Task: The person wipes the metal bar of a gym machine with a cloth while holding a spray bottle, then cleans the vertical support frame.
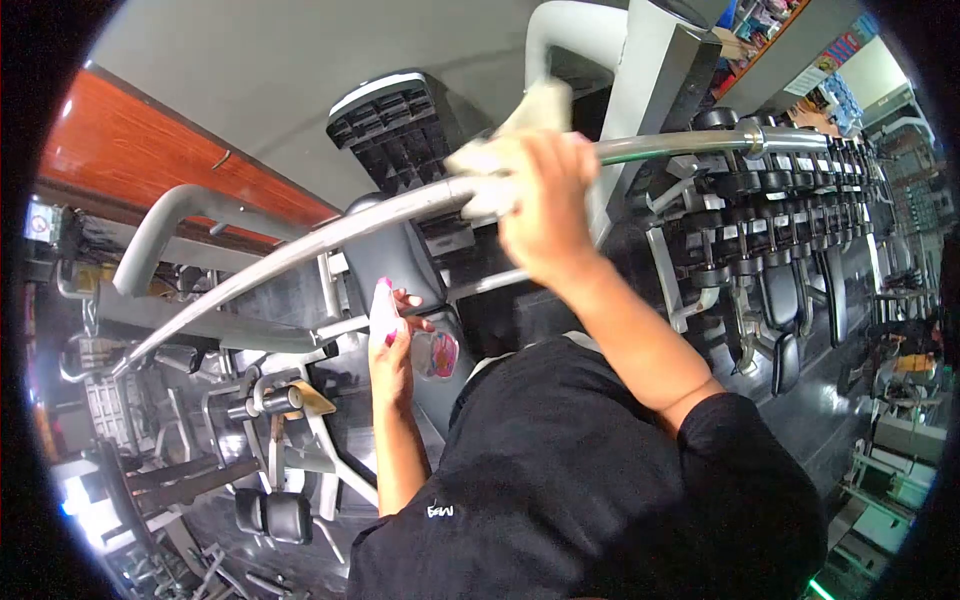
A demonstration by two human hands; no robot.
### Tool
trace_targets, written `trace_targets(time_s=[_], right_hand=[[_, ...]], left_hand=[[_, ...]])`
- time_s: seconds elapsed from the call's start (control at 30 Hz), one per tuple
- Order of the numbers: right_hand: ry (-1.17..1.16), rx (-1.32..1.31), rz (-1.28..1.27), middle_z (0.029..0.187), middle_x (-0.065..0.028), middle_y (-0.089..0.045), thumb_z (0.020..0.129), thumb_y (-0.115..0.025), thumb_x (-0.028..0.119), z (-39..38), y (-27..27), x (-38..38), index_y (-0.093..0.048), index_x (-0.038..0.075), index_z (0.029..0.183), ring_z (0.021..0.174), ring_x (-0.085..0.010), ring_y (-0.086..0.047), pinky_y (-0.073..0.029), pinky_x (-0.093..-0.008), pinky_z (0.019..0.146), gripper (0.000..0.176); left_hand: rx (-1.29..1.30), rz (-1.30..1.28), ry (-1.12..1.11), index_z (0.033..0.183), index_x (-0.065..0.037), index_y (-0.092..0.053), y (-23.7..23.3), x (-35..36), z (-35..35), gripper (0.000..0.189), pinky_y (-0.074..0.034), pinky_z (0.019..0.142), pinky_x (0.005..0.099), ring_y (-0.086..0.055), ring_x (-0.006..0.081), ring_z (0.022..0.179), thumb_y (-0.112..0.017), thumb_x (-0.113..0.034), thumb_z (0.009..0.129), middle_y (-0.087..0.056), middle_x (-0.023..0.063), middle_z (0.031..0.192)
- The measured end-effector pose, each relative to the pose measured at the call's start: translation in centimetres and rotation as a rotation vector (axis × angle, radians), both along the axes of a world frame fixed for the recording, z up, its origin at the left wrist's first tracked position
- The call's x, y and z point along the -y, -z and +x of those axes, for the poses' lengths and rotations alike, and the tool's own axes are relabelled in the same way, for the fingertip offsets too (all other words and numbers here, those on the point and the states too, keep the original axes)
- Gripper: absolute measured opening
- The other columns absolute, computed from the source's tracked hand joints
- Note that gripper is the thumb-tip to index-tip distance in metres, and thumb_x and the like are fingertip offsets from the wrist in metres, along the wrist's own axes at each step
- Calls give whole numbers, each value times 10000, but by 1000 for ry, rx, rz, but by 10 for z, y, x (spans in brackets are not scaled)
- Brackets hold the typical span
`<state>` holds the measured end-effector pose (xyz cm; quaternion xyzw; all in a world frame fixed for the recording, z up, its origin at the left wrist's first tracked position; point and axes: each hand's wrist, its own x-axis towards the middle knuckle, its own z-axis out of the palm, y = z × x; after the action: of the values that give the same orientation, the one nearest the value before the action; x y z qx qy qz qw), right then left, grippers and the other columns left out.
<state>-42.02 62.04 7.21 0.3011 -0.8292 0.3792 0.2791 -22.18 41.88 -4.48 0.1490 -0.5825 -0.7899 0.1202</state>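
My right hand point(552, 200) is closed around a pale cloth point(490, 195), pressing it on a long metal barbell point(350, 226). Some blur softens the cloth's upper part. Lower down, my left hand point(392, 340) grips a spray bottle point(437, 355) with a white-and-pink spray head and a clear body bearing a pink label. The bottle is below the bar and apart from it. Behind the left hand is a black padded bench point(395, 260).
Grey machine uprights point(655, 75) and a curved grey frame arm point(165, 225) stand on either side of the bar. At right, a rack holds several dumbbells point(770, 185). More padded gym equipment point(285, 515) stands at lower left. An orange wooden panel point(150, 145) runs along the wall.
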Motion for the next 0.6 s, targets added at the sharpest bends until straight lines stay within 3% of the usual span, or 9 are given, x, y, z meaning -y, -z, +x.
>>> trace_targets(time_s=[0.07,0.13,0.3,0.47,0.5,0.53,0.6], right_hand=[[-222,3,61,1177,-84,-616,810,-646,136,14,1,26,-680,159,1088,1216,-291,-540,-306,-532,1084,281],[-291,-133,118,1195,-76,-612,855,-630,207,25,6,44,-686,173,1071,1209,-273,-541,-327,-535,1059,226],[-376,-78,98,1121,-20,-676,888,-639,246,1,-5,15,-761,182,974,1134,-246,-595,-442,-405,957,163],[-105,-19,124,1162,-110,-695,836,-612,-17,-27,-13,-58,-793,139,1124,1119,-328,-597,-484,-411,1049,374],[-26,-40,168,1162,-113,-695,806,-601,-62,-34,-11,-75,-789,105,1124,1113,-341,-599,-490,-422,1037,405],[54,14,164,1223,-132,-685,709,-513,-127,-35,-13,-89,-769,80,1150,1177,-357,-586,-463,-435,1080,551],[201,18,237,1229,-140,-681,723,-512,-143,-40,-21,-114,-769,82,1146,1181,-366,-584,-458,-435,1082,544]], left_hand=[[-19,18,-6,1615,-28,-314,-1,-2,-1,723,-491,957,363,-625,184,965,-659,-243,1017,-544,101,1386],[-1,10,22,1612,-28,-320,8,3,1,718,-495,946,359,-626,184,964,-659,-246,1018,-544,101,1385],[-16,-29,19,1581,-13,-360,-1,1,-8,682,-508,919,377,-622,210,1020,-657,-264,1021,-547,117,1386],[-8,0,71,1588,-17,-347,1,4,-21,705,-516,903,373,-591,218,1125,-667,-278,1016,-521,110,1423],[-13,11,82,1588,-21,-352,3,5,-24,700,-513,910,365,-598,209,1087,-665,-277,1017,-535,109,1401],[-18,22,91,1588,-25,-357,5,5,-27,694,-510,916,356,-604,199,1048,-664,-276,1019,-548,107,1380],[-32,46,105,1589,-33,-366,8,6,-31,684,-504,929,339,-618,180,971,-661,-275,1021,-576,103,1337]])
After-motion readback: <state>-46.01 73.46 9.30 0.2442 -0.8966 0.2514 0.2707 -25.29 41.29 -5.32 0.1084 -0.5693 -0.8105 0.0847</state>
